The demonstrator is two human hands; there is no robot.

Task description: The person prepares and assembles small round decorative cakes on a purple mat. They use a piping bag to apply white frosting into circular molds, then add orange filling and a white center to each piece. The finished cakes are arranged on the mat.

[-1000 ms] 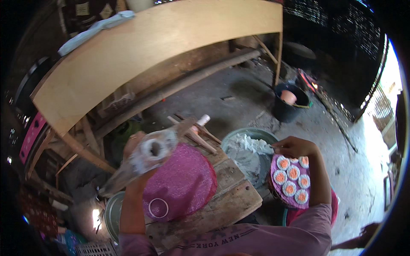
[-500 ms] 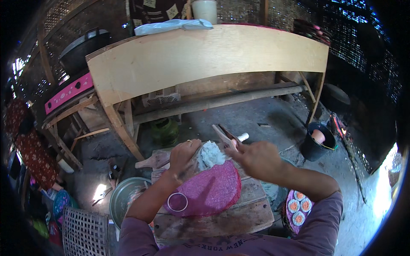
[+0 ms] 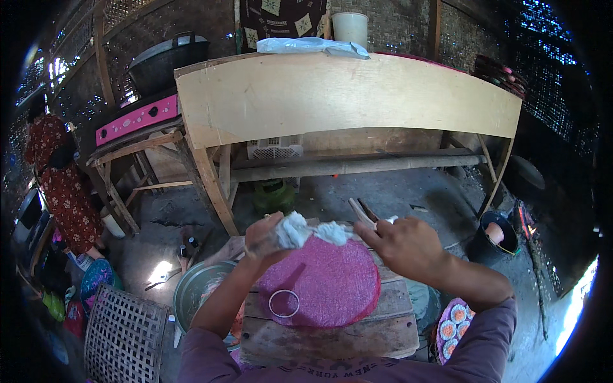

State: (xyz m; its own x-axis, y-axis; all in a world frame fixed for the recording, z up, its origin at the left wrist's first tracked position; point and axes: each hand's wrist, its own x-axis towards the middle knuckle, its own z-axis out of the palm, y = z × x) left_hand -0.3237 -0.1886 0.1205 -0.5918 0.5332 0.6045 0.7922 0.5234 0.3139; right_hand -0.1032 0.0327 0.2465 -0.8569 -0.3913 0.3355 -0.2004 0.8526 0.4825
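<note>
My left hand is closed around a soft white clump like sticky dough, above the far left edge of a round pink woven mat. Between my hands hangs a smaller white lump, which seems joined to the first by a thin strand. My right hand grips stick-like tools, one pale and one dark; their exact kind is unclear. On the near left of the mat lies a thin white ring. A low plank table carries the mat.
Left of the table stands a large green basin, partly behind my forearm. At right, a pink-lined tray holds several round white-and-orange pieces. Farther off are a black bucket, a long pale bench and a person in a red patterned dress.
The white mass by my left hand has come apart into a larger clump and a smaller lump between the hands. My hands are farther apart. The whole view has shifted.
</note>
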